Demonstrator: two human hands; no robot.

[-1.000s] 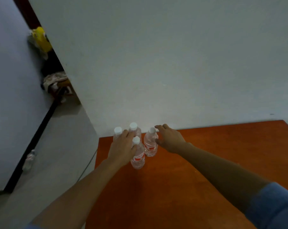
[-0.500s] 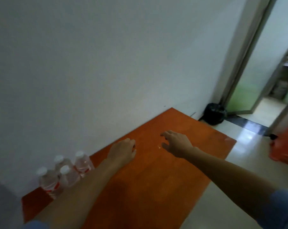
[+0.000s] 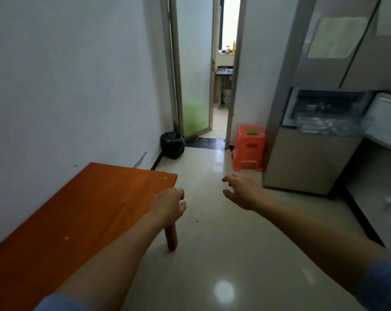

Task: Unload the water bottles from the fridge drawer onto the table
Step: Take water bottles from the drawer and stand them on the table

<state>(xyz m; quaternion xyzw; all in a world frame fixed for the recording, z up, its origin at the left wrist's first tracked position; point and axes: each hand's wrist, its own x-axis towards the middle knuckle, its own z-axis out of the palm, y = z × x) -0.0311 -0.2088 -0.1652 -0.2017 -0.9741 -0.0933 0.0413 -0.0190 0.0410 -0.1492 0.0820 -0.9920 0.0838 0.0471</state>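
The orange wooden table [image 3: 82, 212] runs along the left wall; no bottles on it are in view. My left hand [image 3: 168, 204] hovers over the table's right edge, fingers loosely curled and holding nothing. My right hand [image 3: 240, 190] is stretched out over the floor with its fingers spread, also holding nothing. At the right stands the fridge [image 3: 311, 162] with its drawer [image 3: 324, 115] pulled open; blurred clear packages with red marks lie inside it. The open fridge door [image 3: 385, 122] juts out at the far right.
An orange plastic stool [image 3: 249, 149] with a green thing on top stands left of the fridge. A black rubbish bag [image 3: 172, 144] sits in the corner by the frosted glass door [image 3: 194, 70]. Glossy pale tile floor [image 3: 223, 254] lies between table and fridge.
The view has swung right from the bottles on the table toward the fridge. Both hands let go of the bottles and now reach forward holding nothing; the bottles have left the view.
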